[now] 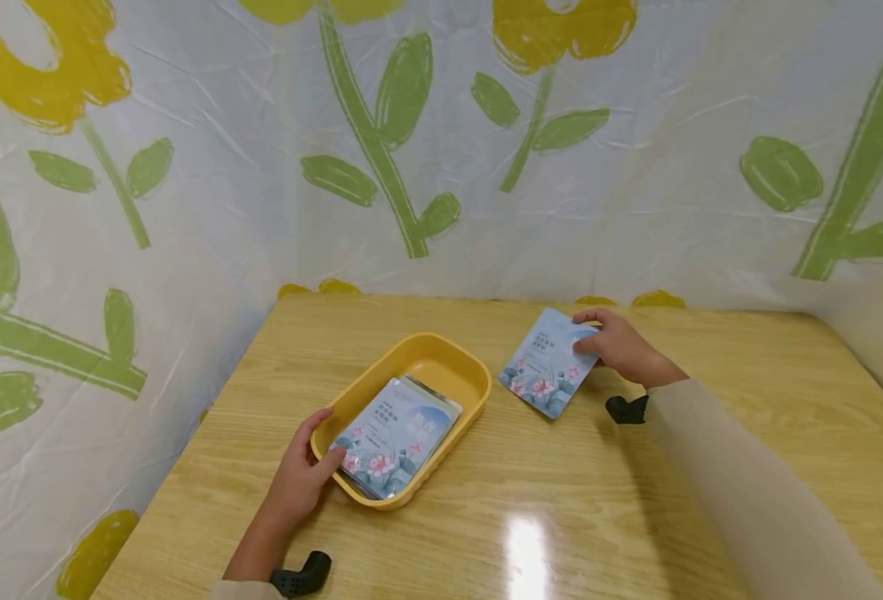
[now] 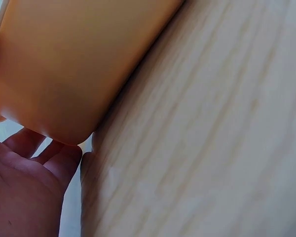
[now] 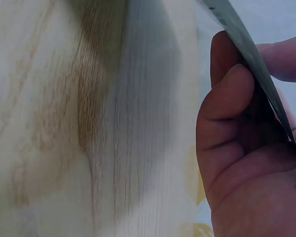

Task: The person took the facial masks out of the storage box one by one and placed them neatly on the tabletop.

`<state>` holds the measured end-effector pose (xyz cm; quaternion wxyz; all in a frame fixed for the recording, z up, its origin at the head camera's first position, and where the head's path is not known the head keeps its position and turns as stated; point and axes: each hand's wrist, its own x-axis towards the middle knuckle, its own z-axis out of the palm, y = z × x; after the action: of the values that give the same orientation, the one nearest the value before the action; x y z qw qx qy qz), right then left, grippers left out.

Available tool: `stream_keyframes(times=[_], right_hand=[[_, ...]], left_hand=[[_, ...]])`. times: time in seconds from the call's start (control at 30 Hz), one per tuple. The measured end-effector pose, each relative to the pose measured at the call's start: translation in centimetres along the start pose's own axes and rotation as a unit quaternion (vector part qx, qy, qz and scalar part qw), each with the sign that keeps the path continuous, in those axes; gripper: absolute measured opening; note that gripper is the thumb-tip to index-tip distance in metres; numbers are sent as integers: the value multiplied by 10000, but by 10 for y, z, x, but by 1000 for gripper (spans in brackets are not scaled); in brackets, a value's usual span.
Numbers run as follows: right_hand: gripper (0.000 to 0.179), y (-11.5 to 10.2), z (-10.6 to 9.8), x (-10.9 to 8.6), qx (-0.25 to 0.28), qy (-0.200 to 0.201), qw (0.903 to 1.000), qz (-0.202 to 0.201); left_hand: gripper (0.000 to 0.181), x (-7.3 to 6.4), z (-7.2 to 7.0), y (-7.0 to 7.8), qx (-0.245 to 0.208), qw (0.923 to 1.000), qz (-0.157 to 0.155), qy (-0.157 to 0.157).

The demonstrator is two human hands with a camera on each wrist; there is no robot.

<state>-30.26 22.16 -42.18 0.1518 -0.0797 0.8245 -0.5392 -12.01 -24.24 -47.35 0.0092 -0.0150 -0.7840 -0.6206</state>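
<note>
My left hand (image 1: 299,479) grips the near-left end of a yellow plastic bin (image 1: 430,340), thumb over the rim and fingers along the outer wall. In the left wrist view its fingers press the bin's outside (image 2: 64,64) low down. Inside the bin lies a small stack of pale blue sachets (image 1: 392,437) printed with pink lotus flowers. To the right of the bin, my right hand (image 1: 625,348) pinches a matching sachet (image 1: 539,367) by its upper right edge, printed face up. The right wrist view shows this sachet (image 3: 244,47) edge-on between the thumb and fingers.
A light wood-grain table (image 1: 471,533) carries the bin. Behind it and at the left hangs a white cloth (image 1: 246,167) with yellow flowers and green stems. Black bands with a protruding part (image 1: 314,573) sit at both wrists.
</note>
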Motion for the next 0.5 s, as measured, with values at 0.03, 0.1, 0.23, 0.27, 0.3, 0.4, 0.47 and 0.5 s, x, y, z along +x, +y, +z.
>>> stream_keyframes(times=[0.03,0.1,0.23,0.27,0.3,0.4,0.47,0.5], right_hand=[[56,1,0,2,1,-30,10000,27],[55,2,0,6,-49,-92,9999,46],[55,1,0,12,-171,-187,9997,-31],[55,0,0,13,-211,-203,9996,-48],[55,0,0,14,-253,-198,9995,-54],[56,-1,0,18,-351,-168,9992,-42],[58,-2,0,20,-346,-114,9993,8],[60,-2,1,21,-323,-83,9994,24]], left_hand=[[60,0,0,0,-25,10000,-11,-25],[61,0,1,-1,-51,10000,-3,-61],[60,0,1,-3,-131,9999,20,-63],[60,0,0,-3,-134,9999,36,-56],[60,0,0,-3,-138,9999,49,-52],[61,0,-1,-3,-141,9999,68,-40],[61,1,-1,-3,-152,9998,77,-41],[61,1,-1,-4,-157,9998,80,-41]])
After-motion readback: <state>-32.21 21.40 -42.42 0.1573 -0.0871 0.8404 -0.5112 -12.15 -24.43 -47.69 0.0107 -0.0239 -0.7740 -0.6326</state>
